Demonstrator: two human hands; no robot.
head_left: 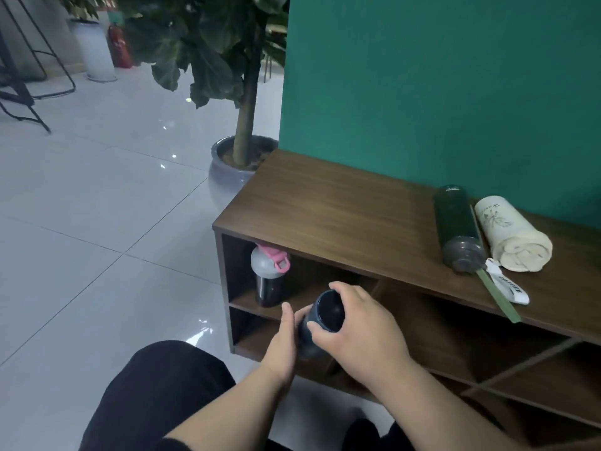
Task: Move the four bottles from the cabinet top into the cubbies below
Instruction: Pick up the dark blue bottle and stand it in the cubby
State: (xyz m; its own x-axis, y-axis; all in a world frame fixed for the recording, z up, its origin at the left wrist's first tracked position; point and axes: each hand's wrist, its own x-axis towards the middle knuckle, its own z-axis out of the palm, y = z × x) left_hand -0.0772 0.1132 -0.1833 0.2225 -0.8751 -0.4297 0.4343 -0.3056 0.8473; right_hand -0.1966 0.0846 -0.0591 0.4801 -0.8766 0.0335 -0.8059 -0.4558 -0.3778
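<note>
Head view: dark blue bottle held in both hands in front of the left cubbies, right hand wrapped round its top, left hand flat against its side. Bottle with pink-and-grey lid stands upright in the upper-left cubby. On the cabinet top, far right, a green bottle and a cream bottle lie side by side, touching.

Wooden cabinet top, green bottle and cream bottle lying side by side
</note>
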